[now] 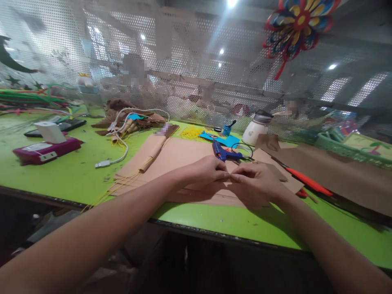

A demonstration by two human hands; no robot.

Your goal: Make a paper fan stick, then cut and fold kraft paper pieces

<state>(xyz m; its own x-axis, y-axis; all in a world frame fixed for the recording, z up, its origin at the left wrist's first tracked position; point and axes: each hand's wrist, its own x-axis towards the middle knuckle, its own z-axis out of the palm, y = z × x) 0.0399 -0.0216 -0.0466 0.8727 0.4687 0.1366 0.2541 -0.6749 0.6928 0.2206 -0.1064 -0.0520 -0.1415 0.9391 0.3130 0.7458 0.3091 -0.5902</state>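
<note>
My left hand (211,169) and my right hand (254,179) meet fingertip to fingertip over tan paper sheets (183,157) on the green table (183,212). Both are closed in a pinch; whatever lies between the fingers is too small or hidden to name. Just beyond them rests a blue glue gun (225,153) with a dark cord. A rolled paper piece with yellow strings (153,153) lies on the sheets to the left of my hands. To the right are scissors with an orange handle (309,181).
At left sit a purple power strip (49,151) with a white plug, a phone and a white USB cable (122,153). Blue paper (226,139), yellow shreds (192,132) and a white jug (257,127) stand along the back. Brown paper (339,175) and a green basket (352,149) occupy the right.
</note>
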